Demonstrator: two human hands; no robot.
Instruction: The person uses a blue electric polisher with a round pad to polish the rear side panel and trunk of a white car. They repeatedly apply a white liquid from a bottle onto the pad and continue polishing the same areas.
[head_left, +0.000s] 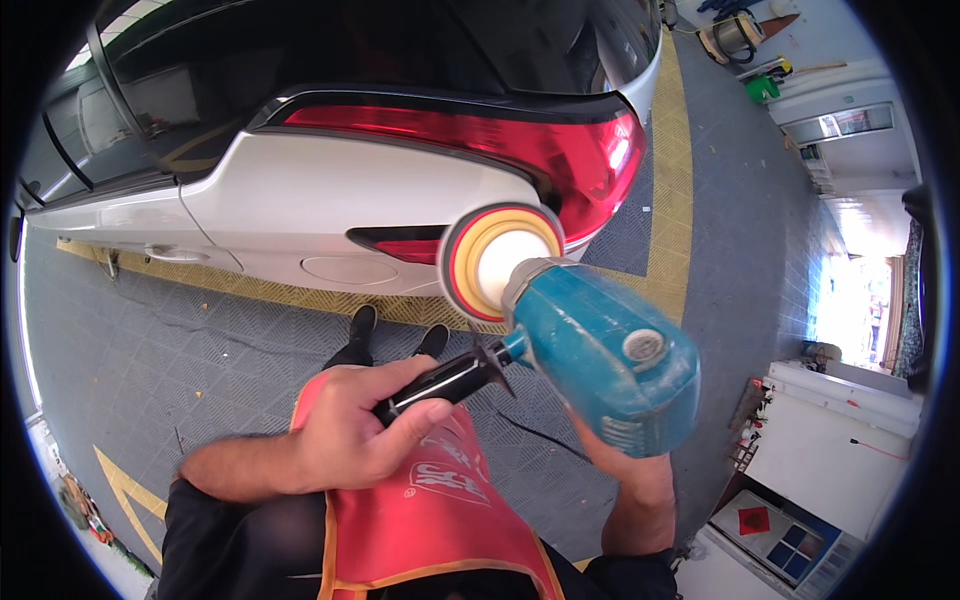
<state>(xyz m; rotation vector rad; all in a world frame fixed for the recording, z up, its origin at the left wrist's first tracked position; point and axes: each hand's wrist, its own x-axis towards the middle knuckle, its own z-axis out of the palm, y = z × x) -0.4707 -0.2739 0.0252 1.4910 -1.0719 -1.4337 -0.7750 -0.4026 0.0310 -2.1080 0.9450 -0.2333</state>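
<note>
My left hand (360, 431) is wrapped around the black side handle (442, 386) of a teal rotary polisher (600, 352). The polisher's body hides most of my right hand (600, 446), which holds the tool from behind and below. At its front is a round polishing pad (457, 247) with a yellow and red backing, its outer rim blurred. The pad overlaps the white rear body panel (352, 176) of a car, just under the red tail light (555, 150) and over one end of a red reflector (409, 249). Whether the pad touches the paint cannot be seen.
A dark cable (540, 431) hangs below the polisher. I wear a red apron (442, 525). Grey floor tiles (739, 247) with a yellow border (671, 157) surround the car. A vacuum cleaner (731, 36) and a green container (763, 88) stand far right; a white cabinet (832, 450) is at lower right.
</note>
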